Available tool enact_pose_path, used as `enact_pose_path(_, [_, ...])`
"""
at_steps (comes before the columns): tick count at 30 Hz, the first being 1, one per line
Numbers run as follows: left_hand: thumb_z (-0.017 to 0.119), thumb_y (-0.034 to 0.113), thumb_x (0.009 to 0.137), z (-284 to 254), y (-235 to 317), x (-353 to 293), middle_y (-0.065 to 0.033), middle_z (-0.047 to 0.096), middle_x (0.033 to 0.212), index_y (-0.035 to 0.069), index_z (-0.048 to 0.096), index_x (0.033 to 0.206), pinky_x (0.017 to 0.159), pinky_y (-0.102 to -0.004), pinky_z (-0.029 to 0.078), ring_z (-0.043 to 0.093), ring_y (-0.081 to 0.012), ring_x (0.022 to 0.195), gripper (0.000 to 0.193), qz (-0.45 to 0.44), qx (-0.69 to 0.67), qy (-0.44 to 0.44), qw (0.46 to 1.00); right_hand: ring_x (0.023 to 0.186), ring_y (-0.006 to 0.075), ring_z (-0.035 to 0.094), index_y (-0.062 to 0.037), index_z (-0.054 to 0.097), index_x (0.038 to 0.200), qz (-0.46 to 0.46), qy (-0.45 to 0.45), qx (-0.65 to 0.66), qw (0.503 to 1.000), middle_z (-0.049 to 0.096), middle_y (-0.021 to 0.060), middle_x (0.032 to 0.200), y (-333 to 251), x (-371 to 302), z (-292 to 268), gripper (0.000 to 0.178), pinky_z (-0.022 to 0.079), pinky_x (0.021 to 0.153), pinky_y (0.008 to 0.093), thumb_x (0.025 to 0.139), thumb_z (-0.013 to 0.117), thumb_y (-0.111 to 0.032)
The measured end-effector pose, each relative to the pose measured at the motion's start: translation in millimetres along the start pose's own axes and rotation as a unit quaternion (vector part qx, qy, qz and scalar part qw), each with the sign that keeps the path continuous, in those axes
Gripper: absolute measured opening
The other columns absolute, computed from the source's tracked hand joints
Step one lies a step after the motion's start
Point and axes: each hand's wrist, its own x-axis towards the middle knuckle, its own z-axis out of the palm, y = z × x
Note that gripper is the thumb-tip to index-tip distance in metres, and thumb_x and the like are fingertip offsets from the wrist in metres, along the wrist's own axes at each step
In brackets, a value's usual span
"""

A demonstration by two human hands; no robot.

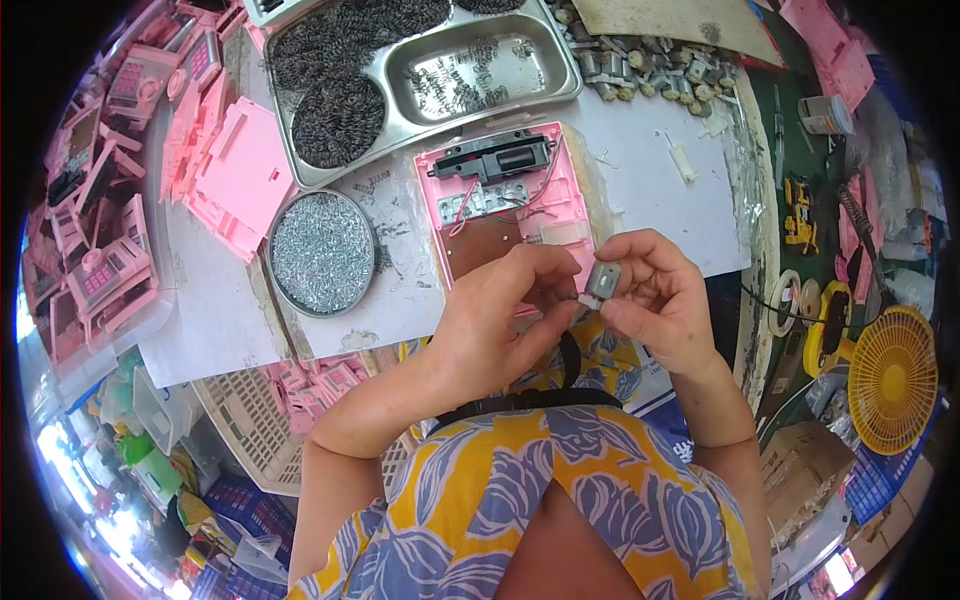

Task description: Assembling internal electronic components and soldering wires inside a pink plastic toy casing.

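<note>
My right hand [655,293] pinches a small grey metal motor [602,280] between thumb and fingers. A pale end piece sticks out from its lower side, toward my left hand [510,310]. My left fingers are closed right beside that end, and whatever they hold is hidden by the fingertips. Just beyond both hands lies an open pink plastic housing [565,195]. It holds a black mechanism [495,157], a metal plate, thin wires and a brown board [480,247]. My left hand covers the housing's near part.
A steel tray [560,75] of dark springs stands at the back. At left are a round dish [320,253] of small screws and pink panels [240,175]. Several similar motors [650,70] are heaped back right; a yellow fan [893,380] is at far right.
</note>
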Motion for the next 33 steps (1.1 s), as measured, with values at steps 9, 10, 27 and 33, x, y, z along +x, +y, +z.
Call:
enact_pose_path(9, [0.071, -0.01, 0.087, -4.2, -1.9, -4.8, -0.01, 0.066, 0.109, -0.001, 0.051, 0.122, 0.086, -0.0286, 0.059, 0.068, -0.014, 0.1, 0.041, -0.027, -0.055, -0.007, 0.998, 0.077, 0.005, 0.061, 0.0025, 0.054, 0.132, -0.024, 0.019, -0.107, 0.994, 0.065, 0.0022, 0.088, 7.5, 3.5, 2.2, 0.046, 0.049, 0.068, 0.0196, 0.091, 0.073, 0.0])
enact_pose_path(10, [0.071, -0.01, 0.088, -3.7, -1.8, -4.9, -0.0098, 0.065, 0.11, -0.001, 0.051, 0.122, 0.086, -0.0287, 0.059, 0.068, -0.0138, 0.1, 0.041, -0.032, -0.076, -0.006, 0.997, 0.077, 0.0055, 0.062, 0.0021, 0.054, 0.132, -0.069, 0.034, -0.18, 0.981, 0.065, 0.0025, 0.088, 11.1, 1.1, 5.4, 0.047, 0.05, 0.068, 0.0202, 0.091, 0.074, -0.001])
enact_pose_path(27, [0.076, -0.009, 0.077, -18.4, -7.5, -1.6, -0.0147, 0.07, 0.098, 0.001, 0.064, 0.097, 0.075, -0.0345, 0.056, 0.069, -0.0278, 0.087, 0.026, 0.098, -0.022, 0.014, 0.995, 0.073, 0.0149, 0.069, -0.0021, 0.072, 0.103, -0.2, -0.026, -0.314, 0.928, 0.074, 0.0068, 0.09, 0.7, 12.9, 2.4, 0.029, 0.055, 0.064, 0.0272, 0.078, 0.086, -0.009])
enact_pose_path(33, [0.075, -0.007, 0.079, -20.9, -4.5, -0.5, -0.0151, 0.066, 0.107, 0.002, 0.063, 0.102, 0.081, -0.0392, 0.056, 0.067, -0.0317, 0.094, 0.027, 0.084, 0.011, -0.005, 0.996, 0.074, 0.0239, 0.072, -0.0052, 0.071, 0.102, -0.282, -0.07, -0.387, 0.875, 0.074, 0.01, 0.092, -0.8, 17.5, -2.2, 0.033, 0.057, 0.063, 0.0314, 0.074, 0.086, -0.006])
